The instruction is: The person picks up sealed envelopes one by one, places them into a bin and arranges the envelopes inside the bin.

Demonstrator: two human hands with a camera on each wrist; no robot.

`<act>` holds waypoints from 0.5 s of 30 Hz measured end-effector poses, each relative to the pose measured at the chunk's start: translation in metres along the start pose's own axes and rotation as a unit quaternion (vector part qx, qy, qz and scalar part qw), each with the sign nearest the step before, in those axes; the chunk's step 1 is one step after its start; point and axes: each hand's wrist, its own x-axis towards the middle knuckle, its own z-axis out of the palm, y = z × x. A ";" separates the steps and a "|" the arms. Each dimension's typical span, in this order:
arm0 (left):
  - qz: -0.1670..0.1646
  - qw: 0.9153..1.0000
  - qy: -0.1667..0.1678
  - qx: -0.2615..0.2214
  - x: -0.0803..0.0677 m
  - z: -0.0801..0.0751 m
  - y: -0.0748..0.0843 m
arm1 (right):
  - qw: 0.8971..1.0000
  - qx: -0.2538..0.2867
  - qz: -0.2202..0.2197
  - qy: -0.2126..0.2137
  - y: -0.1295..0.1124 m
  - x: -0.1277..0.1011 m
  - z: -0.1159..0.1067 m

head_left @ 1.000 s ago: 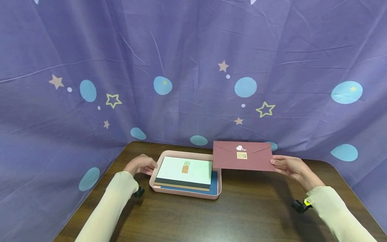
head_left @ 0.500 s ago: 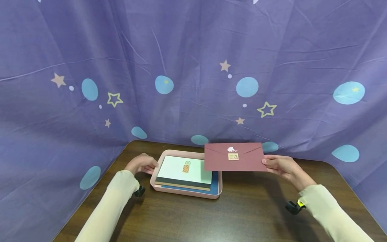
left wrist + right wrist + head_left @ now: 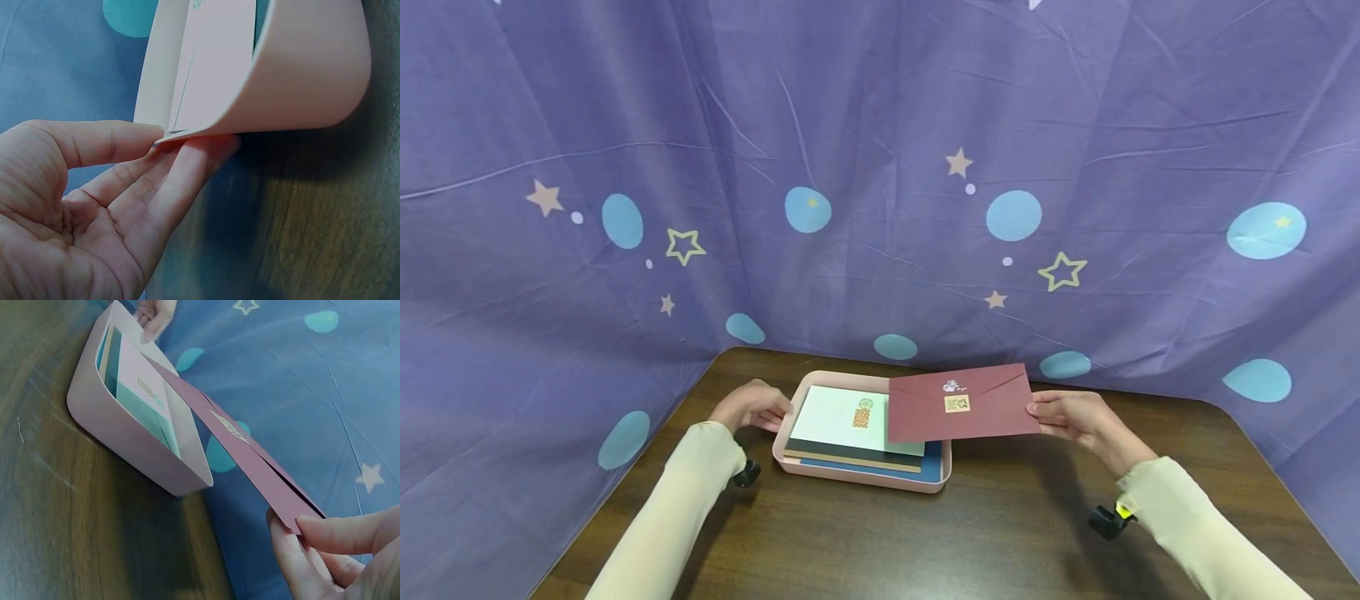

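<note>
My right hand (image 3: 1071,419) pinches the right end of a maroon envelope (image 3: 962,404) between thumb and fingers. The envelope bears a white print and a small beige label, and its left part hangs over the right side of a pink tray (image 3: 865,477). With thumb on the rim and fingers beneath, my left hand (image 3: 112,194) pinches the tray's left edge. Inside the tray lies a stack of envelopes: a pale mint one (image 3: 831,417) with an orange and green label on top, then dark green, tan and blue (image 3: 932,462) ones below.
A brown wooden table (image 3: 880,546) bears the tray near its far side. Behind it hangs a purple cloth (image 3: 880,167) printed with stars and blue spots. Black wrist cameras sit under both sleeves.
My right hand has carried the maroon envelope leftward and lower, over the tray's right part, and the envelope has turned slightly. My left hand stays on the tray's edge.
</note>
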 end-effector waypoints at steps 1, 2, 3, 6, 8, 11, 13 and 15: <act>0.000 1.000 0.000 0.001 0.000 0.000 0.000 | 1.000 -0.002 0.000 0.003 0.000 0.000 0.002; -0.002 1.000 0.001 -0.001 0.000 0.000 0.000 | 1.000 -0.004 0.001 0.006 0.000 0.000 0.004; -0.002 1.000 0.001 -0.001 0.000 0.000 0.000 | 1.000 -0.004 0.001 0.008 0.000 0.000 0.007; -0.003 1.000 0.000 -0.001 0.000 0.001 0.000 | 1.000 -0.004 0.001 0.011 0.001 0.001 0.013; -0.004 1.000 -0.001 -0.002 0.001 0.001 0.000 | 1.000 -0.005 0.002 0.015 0.001 0.002 0.018; -0.002 1.000 -0.002 -0.004 0.001 0.001 -0.001 | 1.000 -0.009 0.002 0.021 0.001 0.003 0.025; 0.002 1.000 -0.002 -0.005 0.001 0.001 -0.002 | 1.000 -0.015 0.002 0.024 0.001 0.004 0.030; 0.004 1.000 -0.001 -0.007 0.002 0.001 -0.003 | 0.999 -0.022 0.001 0.026 0.001 0.005 0.035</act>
